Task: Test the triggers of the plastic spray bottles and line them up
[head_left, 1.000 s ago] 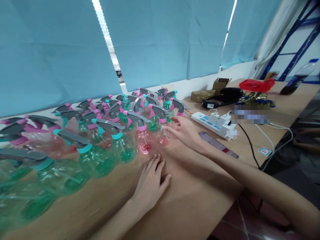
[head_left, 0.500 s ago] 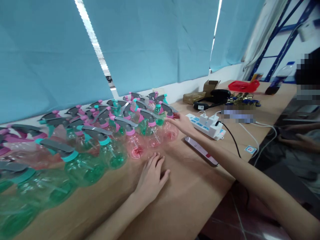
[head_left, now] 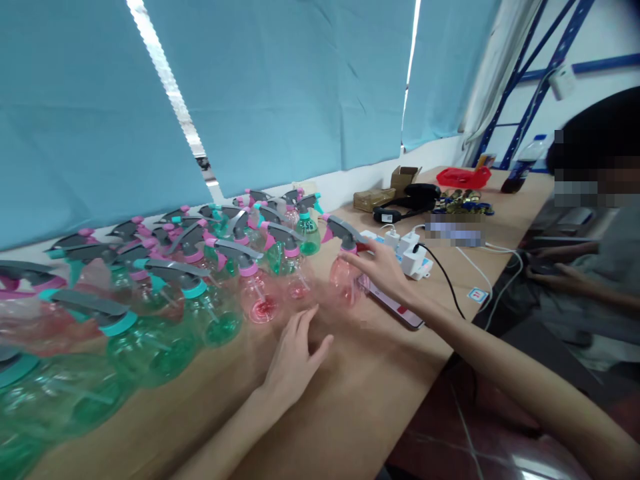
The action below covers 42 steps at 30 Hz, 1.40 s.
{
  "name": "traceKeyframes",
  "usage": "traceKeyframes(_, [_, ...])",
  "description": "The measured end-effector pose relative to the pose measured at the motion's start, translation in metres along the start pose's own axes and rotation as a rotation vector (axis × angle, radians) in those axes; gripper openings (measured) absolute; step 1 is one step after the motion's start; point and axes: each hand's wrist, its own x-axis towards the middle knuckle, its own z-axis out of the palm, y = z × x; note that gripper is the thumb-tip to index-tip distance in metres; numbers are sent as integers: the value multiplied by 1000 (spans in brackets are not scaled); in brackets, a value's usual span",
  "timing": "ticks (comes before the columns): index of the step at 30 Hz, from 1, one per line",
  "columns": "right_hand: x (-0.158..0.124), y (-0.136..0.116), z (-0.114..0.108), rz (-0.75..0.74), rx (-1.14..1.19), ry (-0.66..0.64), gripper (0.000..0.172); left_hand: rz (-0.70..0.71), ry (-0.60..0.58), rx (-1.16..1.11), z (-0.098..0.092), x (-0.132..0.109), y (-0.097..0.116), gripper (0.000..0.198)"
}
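Many small spray bottles stand crowded on the wooden table, green ones and pink ones, each with a grey trigger head. My right hand grips one pink spray bottle by its neck, a little apart from the group and above the table's right part. My left hand hovers just over the table in front of the bottles, fingers spread, holding nothing.
A phone lies flat beside the held bottle. Behind it are a white power strip with plugs and cables, black gear, a cardboard box and a red tray. Another person sits at the right. Blue blinds cover the window.
My right hand closed on a pink bottle at the group's right edge and pulled it out toward me. My left hand lifted slightly off the table. The view swung right, showing the other person.
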Motion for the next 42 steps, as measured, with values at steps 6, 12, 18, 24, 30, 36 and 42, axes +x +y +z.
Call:
traceKeyframes(6, [-36,-26,11,-65,68,-168,25,-30,66,-195,-2,-12,10,69])
traceKeyframes(12, [-55,-56,32,-76,150,-340,24,-62,163,-226,-21,-33,10,79])
traceKeyframes(18, [-67,-97,50,-57,218,-460,23,-102,209,-256,-40,-65,-2,76])
traceKeyframes(24, [-68,-110,84,-111,390,-582,37,-151,181,-315,-57,-98,-9,73])
traceKeyframes(30, [-72,-133,109,-53,511,-717,41,-165,168,-260,-70,-122,-12,72])
traceKeyframes(36, [-80,-147,129,8,784,-810,35,-174,154,-211,-77,-137,-24,82])
traceKeyframes(42, [-77,-152,142,-56,738,-818,25,-180,103,-71,-87,-152,-37,81])
